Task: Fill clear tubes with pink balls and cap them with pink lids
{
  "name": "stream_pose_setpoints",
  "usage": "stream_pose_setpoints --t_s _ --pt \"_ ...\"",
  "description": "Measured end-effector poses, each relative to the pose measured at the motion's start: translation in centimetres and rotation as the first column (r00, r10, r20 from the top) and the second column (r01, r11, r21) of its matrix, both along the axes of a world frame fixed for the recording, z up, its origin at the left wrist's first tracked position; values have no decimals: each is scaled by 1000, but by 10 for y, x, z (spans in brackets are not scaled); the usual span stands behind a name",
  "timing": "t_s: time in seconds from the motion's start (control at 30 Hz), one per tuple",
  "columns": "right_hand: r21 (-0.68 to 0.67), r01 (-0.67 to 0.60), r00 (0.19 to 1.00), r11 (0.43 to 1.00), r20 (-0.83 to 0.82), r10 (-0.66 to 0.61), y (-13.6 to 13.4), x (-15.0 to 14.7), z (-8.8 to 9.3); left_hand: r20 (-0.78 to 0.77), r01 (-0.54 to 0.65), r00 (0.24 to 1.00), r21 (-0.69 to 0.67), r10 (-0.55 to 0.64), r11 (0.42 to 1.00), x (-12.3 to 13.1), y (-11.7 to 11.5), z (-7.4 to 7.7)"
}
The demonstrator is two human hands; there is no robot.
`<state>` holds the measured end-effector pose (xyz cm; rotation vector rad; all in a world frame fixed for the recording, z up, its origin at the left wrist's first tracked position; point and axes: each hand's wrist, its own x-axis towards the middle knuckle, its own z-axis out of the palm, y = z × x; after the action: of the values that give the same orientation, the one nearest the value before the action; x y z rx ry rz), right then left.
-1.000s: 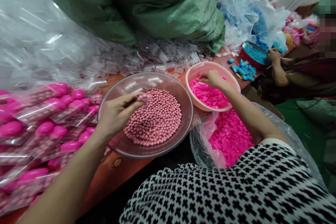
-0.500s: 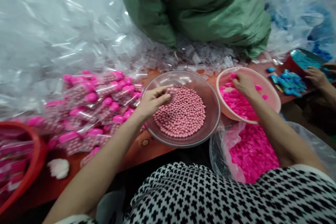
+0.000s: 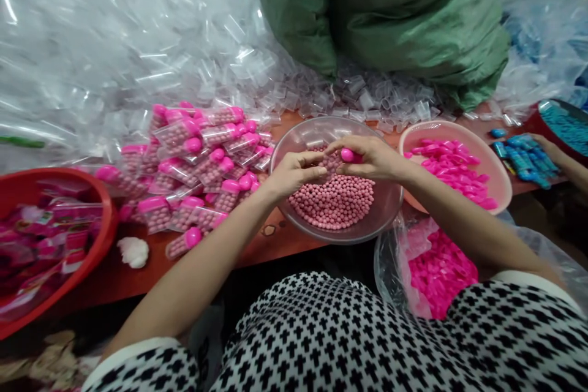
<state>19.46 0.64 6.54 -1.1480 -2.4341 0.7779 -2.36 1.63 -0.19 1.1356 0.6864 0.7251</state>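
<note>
where the fingertips meet above the bowl, the right hand (image 3: pixel 376 158) pinches a small glossy pink plastic cap (image 3: pixel 348 155) between thumb and forefinger, its remaining fingers curled loosely. the left hand (image 3: pixel 294 173), fingers drawn narrow, grips a small clear plastic tube filled with pink beads (image 3: pixel 327 161), largely hidden by both hands; cap and tube sit just beside each other, and whether they touch cannot be told. both hands hover over the shallow clear plastic bowl (image 3: pixel 386 208), which holds a mound of round matte pink beads (image 3: pixel 337 202) and rests on the orange-brown wooden table (image 3: pixel 271 245).

to the right of it, touching or nearly so, a round pale pink plastic basin (image 3: pixel 500 180) holds more bright pink caps. below that basin, at the table's edge, an open clear plastic bag of loose pink caps (image 3: pixel 438 269) hangs near the person's right arm. left of the bowl lies a heap of filled, pink-capped tubes (image 3: pixel 202 159), and further left a red plastic tub (image 3: pixel 98 239) with packaged goods. a small white wad (image 3: pixel 133 251) lies between tub and heap. behind, loose empty clear tubes (image 3: pixel 367 98) are strewn before a bulky green woven sack (image 3: pixel 390 12). at far right, another person's hand (image 3: pixel 549 147) rests by small blue pieces (image 3: pixel 523 156).
</note>
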Motion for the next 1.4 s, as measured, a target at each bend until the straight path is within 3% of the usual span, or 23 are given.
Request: stream_pose_setpoints --t_s 0.3,0.47,0.53,0.6,0.67,0.73,0.83,0.9,1.0,1.1,1.2,1.4 --pt "-111 -46 984 993 165 64 4 0 -9 -82 25 997 140 -13 990 -2 -2 -8" --pt "-86 82 991 993 114 -72 6 9 -24 -105 -66 991 143 81 988 1 -1 -11" --pt "-116 110 993 987 61 -103 7 14 -33 -92 -107 988 130 120 986 1 0 -12" --pt "-162 206 977 965 -29 -213 8 17 -40 -65 -150 985 97 157 984 2 0 -12" --pt "-294 351 905 889 -140 -403 9 18 -45 -14 -176 984 33 176 984 2 0 -10" --pt "-534 381 792 755 -234 -565 10 18 -47 53 -185 981 -42 187 982 2 0 -7" --pt "-812 150 662 563 -341 -668 11 16 -46 112 -217 967 -119 231 969 2 0 -3" --pt "-862 21 607 507 -392 -692 12 13 -46 118 -220 965 -138 236 966 2 -1 -1" --pt "-845 -19 526 534 -463 -713 11 9 -48 105 -165 978 -138 180 977 2 -2 -1" --pt "-794 32 430 607 -537 -726 9 1 -51 109 -78 990 -118 91 990 3 -5 -2" --pt "-777 81 362 624 -560 -745 6 -10 -54 136 -21 990 -116 37 993 2 -7 -1" --pt "-742 71 310 667 -619 -722 -3 -30 -52 202 -68 974 -168 102 983 0 -8 2"
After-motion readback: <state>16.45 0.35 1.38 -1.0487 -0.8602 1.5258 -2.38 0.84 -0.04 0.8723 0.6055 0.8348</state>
